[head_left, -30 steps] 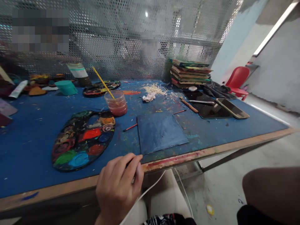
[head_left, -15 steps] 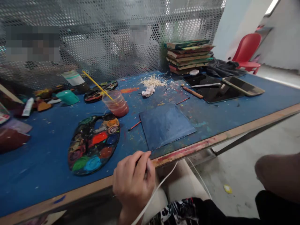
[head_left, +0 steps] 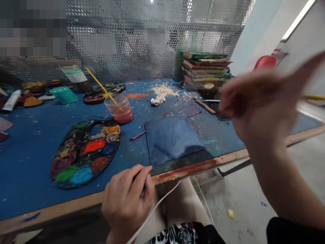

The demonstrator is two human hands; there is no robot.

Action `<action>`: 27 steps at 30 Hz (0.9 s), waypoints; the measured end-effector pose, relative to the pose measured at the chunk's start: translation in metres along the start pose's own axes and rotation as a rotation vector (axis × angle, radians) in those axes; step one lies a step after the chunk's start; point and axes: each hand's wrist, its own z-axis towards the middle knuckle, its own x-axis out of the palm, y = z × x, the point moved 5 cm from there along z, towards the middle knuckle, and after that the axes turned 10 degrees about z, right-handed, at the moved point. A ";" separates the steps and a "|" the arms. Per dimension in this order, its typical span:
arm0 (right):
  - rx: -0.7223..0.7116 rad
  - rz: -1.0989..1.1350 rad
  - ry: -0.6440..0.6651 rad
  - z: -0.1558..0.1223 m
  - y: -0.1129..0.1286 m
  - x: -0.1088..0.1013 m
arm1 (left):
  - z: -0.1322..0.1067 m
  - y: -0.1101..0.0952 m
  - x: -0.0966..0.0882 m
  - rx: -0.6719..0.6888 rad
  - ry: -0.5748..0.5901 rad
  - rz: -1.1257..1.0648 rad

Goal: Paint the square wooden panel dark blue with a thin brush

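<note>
My left hand [head_left: 127,200] rests at the near edge of the blue table [head_left: 30,169], fingers curled, thumb and forefinger pinched together beside the near corner of a blue-painted board [head_left: 172,139]. What they pinch is hidden. My right hand [head_left: 256,105] is raised over the table's right side, smeared by motion; a yellowish stick [head_left: 315,97] shows just past it. A paint-covered palette [head_left: 83,152] lies left of the board. Behind it stands a clear cup of reddish water [head_left: 119,108] with a yellow brush [head_left: 99,84] in it.
A thin red brush [head_left: 138,136] lies by the board. Further back are a second palette [head_left: 104,93], a teal cup [head_left: 63,95], a white rag [head_left: 157,100], wood shavings [head_left: 164,89] and stacked painted boards [head_left: 205,67]. A perforated metal screen [head_left: 122,51] closes the far side. A white cable [head_left: 157,210] crosses my lap.
My right arm has swung up from my lap into view over the table's right side. The left hand has stayed pinched at the table edge while the head shifted.
</note>
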 end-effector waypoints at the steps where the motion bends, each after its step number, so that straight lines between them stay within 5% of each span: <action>1: 0.008 0.041 0.021 -0.003 -0.003 0.007 | 0.000 0.000 0.000 0.000 0.002 0.001; 5: 0.090 0.024 0.276 -0.007 -0.021 0.038 | -0.001 0.000 0.002 0.006 0.025 -0.003; 8: 0.108 0.012 0.326 -0.005 -0.028 0.043 | 0.000 0.000 0.001 0.003 0.023 -0.003; 16: 0.159 0.049 0.271 -0.005 -0.042 0.028 | 0.000 0.001 -0.002 0.005 -0.005 -0.009; 27: 0.286 0.105 -0.003 -0.022 -0.067 -0.013 | 0.000 0.001 0.000 0.005 -0.006 -0.014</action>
